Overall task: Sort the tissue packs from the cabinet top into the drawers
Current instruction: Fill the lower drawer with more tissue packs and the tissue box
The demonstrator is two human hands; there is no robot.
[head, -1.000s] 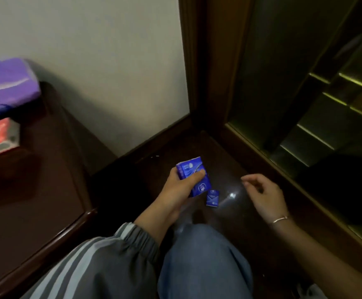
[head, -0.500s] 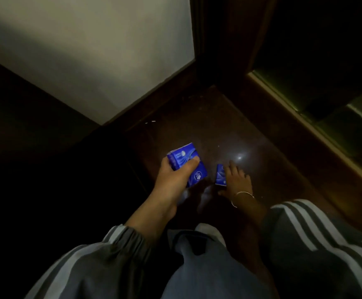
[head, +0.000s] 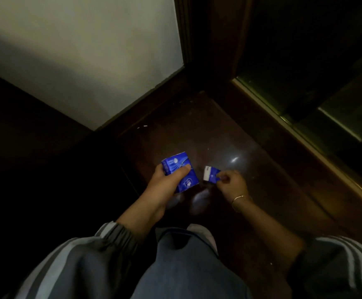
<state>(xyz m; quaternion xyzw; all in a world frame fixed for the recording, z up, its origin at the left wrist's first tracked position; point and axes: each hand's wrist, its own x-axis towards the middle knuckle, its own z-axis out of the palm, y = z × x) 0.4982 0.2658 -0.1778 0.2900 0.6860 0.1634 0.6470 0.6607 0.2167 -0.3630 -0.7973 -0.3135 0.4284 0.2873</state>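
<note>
Item: large blue tissue pack, sitting at centre frame, slightly left, above the dark wooden floor; whether it is a single pack or two stacked cannot be told. The left hand is gripping it, thumb lying across the upper face and fingers curling round the far edge. Item: small blue tissue pack, showing a white end and hanging just right of the large pack, apart from it. The right hand is pinching it by its right edge between thumb and curled fingers. A thin bracelet is circling the right wrist. Grey sleeves with pale stripes are covering both arms, the left sleeve filling the lower left of the frame and the right sleeve the lower right. A knee in blue denim is occupying the lower centre. A small glare of light is reflecting off the floor just above the right hand. A pale wall is taking up the upper left, meeting a dark skirting. A dark wooden frame with a light-edged sill is running diagonally down the right side. The left middle of the frame is lying in shadow too deep to read.
</note>
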